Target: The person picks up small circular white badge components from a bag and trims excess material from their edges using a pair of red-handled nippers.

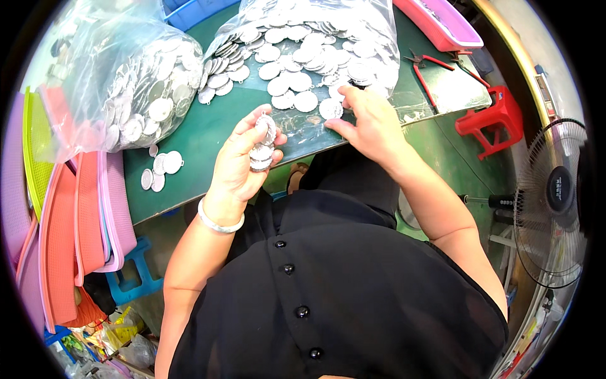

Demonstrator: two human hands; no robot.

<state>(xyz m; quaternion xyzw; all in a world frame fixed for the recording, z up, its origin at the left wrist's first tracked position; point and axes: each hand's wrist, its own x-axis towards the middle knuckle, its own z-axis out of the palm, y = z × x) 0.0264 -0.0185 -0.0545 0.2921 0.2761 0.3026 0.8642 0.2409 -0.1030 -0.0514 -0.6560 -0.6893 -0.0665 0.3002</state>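
Note:
My left hand (235, 155), with a pale bangle on its wrist, is closed around a small stack of round silvery medallions (262, 151) with raised patterns, held above the table's near edge. My right hand (374, 123) is at the table edge, its thumb and index finger spread on either side of a single silvery medallion (331, 108) with a small loop. Beyond both hands, many loose medallions (300, 82) spill out of a clear plastic bag (379, 25). Several more medallions (172, 162) lie on the green tabletop (202, 136) left of my left hand.
A second clear bag of medallions (154, 82) stands at left, beside stacked coloured plastic baskets (60, 240). Red-handled pliers (424, 79) and a pink bin (442, 25) are at right. A red stool (492, 120) and a fan (552, 189) stand farther right; a blue stool (134, 275) is below left.

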